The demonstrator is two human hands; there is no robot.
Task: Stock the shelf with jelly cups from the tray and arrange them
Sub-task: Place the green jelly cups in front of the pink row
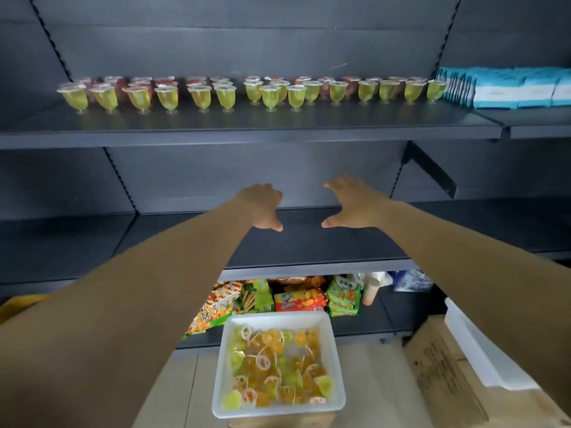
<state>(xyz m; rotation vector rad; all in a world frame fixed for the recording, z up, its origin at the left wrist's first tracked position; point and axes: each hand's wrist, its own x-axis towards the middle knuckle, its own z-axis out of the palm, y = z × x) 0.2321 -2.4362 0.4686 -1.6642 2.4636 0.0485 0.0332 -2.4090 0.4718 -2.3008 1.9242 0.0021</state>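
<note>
Currently both hands empty: left hand (262, 208) and right hand (349, 205) spread open, palms down, in front of the bare middle shelf (309, 242). Risk, as judged: the stemmed jelly cups (253, 92) on the upper shelf (247, 131) stand close together on narrow feet; a careless reach could topple several. Front row yellow-green, reddish behind, all foil-lidded. More cups lie jumbled, orange and green, in the white tray (338, 366) below.
</note>
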